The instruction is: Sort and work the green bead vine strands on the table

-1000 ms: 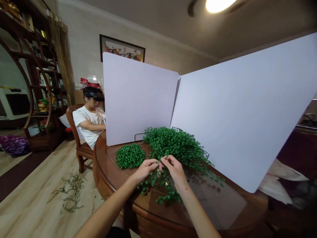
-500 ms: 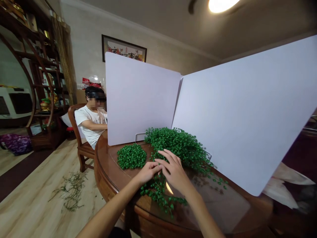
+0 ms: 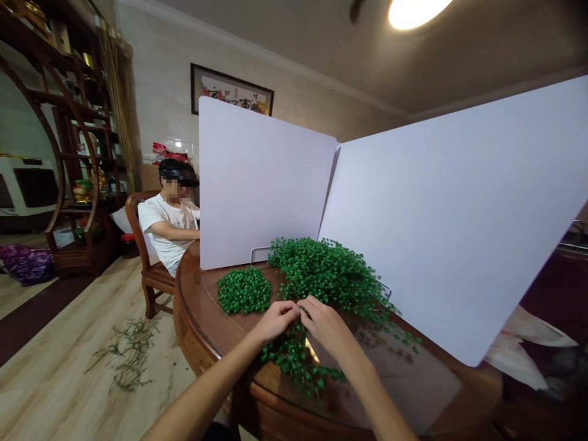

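Observation:
My left hand (image 3: 279, 320) is closed in a pinch on the upper end of a green sprig (image 3: 301, 364) with small round leaves, possibly plastic. The sprig hangs below my hands over the front of the table. My right hand (image 3: 325, 327) meets the left fingertips, its thumb and fingers pinched together at the same end. What lies exactly between the fingertips is too small to make out. Behind my hands spreads a large heap of like sprigs (image 3: 326, 266). To their left sits a smaller pile of loose green pieces (image 3: 244, 290).
Two white panels (image 3: 266, 184) stand on wire holders behind the heap, on a round wooden table (image 3: 197, 318) with a glass top. A seated person (image 3: 168, 220) is at the left. Bare stems (image 3: 126, 355) lie on the floor.
My right hand's fingers, spread and raised half a second ago, have come down and closed beside the left fingertips. My left hand has stayed in almost the same place.

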Available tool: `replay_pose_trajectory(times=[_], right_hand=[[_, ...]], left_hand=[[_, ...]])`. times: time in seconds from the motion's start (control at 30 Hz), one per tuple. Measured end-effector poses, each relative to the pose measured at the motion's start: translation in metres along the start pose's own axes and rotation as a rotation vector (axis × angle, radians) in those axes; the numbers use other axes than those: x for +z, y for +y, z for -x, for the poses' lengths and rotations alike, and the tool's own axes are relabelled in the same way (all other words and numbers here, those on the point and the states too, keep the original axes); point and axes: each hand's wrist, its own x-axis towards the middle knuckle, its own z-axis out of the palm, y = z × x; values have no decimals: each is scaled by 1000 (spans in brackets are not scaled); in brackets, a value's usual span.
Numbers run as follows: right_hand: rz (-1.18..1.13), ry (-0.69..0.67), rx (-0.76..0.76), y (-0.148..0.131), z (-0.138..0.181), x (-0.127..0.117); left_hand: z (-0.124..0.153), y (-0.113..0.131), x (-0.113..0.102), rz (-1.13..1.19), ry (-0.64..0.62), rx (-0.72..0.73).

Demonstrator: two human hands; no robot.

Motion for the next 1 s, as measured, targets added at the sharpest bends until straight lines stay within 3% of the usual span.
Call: replay_pose_trajectory(times=[0.1,0.23,0.33,0.53,0.77,0.87,1.0], right_hand=[[-65,85,80,3,-1,14],[-91,243,253,22,-5,28],[-249,309,313,36,-12,30],[-641,246,302,11,-53,28],[-976,-6,324,-24,-112,50],[-1005,15,349,-20,-115,54],[-927,45,337,-4,-95,43]], left_hand=[[2,0,0,-43,17,56],[10,3,3,-169,-73,105],[12,5,5,-149,-9,75],[6,1,6,-59,45,49],[7,-2,6,-40,12,-23],[6,0,5,-35,5,-15],[4,1,5,0,26,5]])
